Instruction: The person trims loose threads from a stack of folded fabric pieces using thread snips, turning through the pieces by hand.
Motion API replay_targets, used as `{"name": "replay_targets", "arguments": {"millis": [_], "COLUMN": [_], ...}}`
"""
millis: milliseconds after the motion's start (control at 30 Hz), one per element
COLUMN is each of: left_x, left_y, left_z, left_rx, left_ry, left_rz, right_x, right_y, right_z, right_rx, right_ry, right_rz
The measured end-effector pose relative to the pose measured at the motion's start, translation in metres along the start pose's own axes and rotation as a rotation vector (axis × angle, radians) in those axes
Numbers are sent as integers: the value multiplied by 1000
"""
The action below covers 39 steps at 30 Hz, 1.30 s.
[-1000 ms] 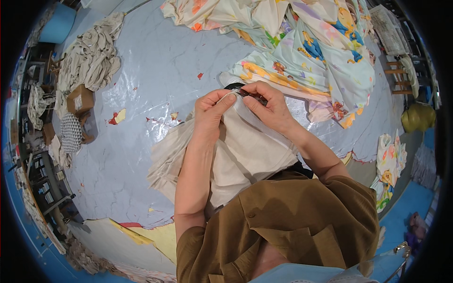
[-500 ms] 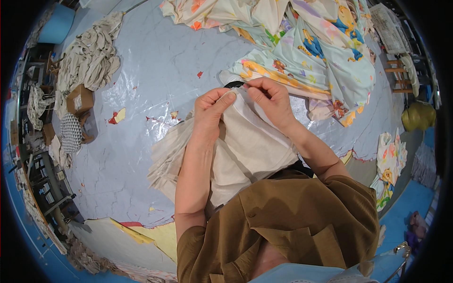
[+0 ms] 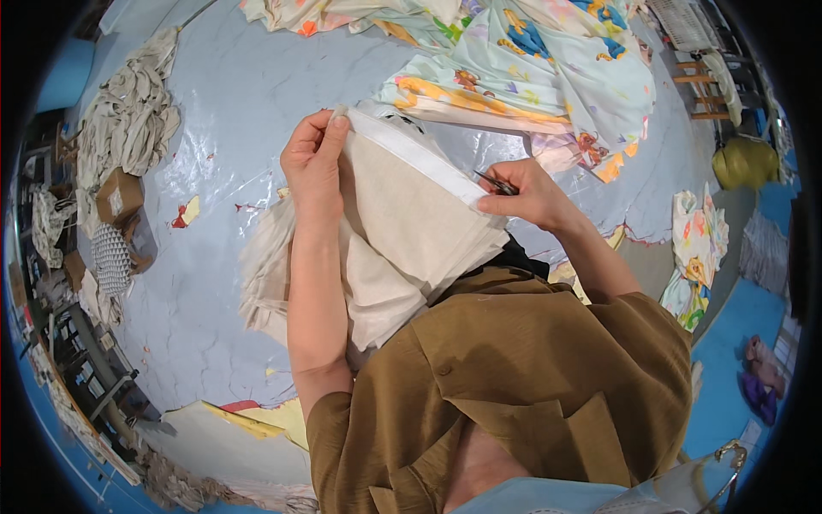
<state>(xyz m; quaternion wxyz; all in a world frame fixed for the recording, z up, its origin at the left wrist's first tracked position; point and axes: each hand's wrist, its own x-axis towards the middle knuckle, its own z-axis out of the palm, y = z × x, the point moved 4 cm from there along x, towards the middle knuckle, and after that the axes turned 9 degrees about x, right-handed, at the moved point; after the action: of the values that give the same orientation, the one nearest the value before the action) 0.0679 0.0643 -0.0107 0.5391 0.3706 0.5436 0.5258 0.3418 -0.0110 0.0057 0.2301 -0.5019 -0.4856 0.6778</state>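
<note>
Over the pale blue plastic-covered table (image 3: 214, 111), just in front of the person's chest: a folded piece of cream woven cloth (image 3: 411, 223) with a white band (image 3: 419, 158) along its top edge, held up and stretched between both hands

Left hand (image 3: 315, 158): thumb and fingers pinched on the band's left end, lifted higher than the other end

Right hand (image 3: 527, 197): closed on the band's right end, with small dark metal scissors or snips (image 3: 497, 182) under the fingers; blades too small to tell whether they are parted

More cream cloth hangs below and bunches on the table by the left forearm

Judgement on doing it well: keep the band taut and flat between the two pinches so the edge stays straight; bring the blade tips only to the band, clear of the cloth layers beneath and of the right thumb; work in short bites

Nearby: bright cartoon-print sheet (image 3: 548, 77) heaped beyond the hands, a pile of grey-beige cords (image 3: 128, 120) far left, a small brown cardboard box (image 3: 118, 195) beside it
</note>
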Motion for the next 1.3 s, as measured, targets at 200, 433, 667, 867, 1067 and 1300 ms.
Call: {"name": "replay_targets", "arguments": {"millis": [200, 433, 667, 867, 1067, 1300], "left_x": [-47, -104, -104, -23, -77, -113], "left_y": [34, -15, -2, 63, 55, -7], "left_z": [39, 78, 79, 6, 63, 99], "left_rx": [767, 713, 819, 423, 1010, 809], "left_ry": [-107, -529, -466, -24, -387, -477], "left_rz": [479, 364, 656, 212, 458, 602], "right_x": [-30, -37, -36, -39, -39, -41], "right_y": [14, 18, 28, 40, 34, 33], "right_z": [6, 15, 20, 13, 17, 23], "right_rx": [227, 358, 458, 547, 554, 616], "right_ry": [216, 205, 226, 244, 232, 276], "right_rz": [-19, -20, -23, 2, -1, 17]}}
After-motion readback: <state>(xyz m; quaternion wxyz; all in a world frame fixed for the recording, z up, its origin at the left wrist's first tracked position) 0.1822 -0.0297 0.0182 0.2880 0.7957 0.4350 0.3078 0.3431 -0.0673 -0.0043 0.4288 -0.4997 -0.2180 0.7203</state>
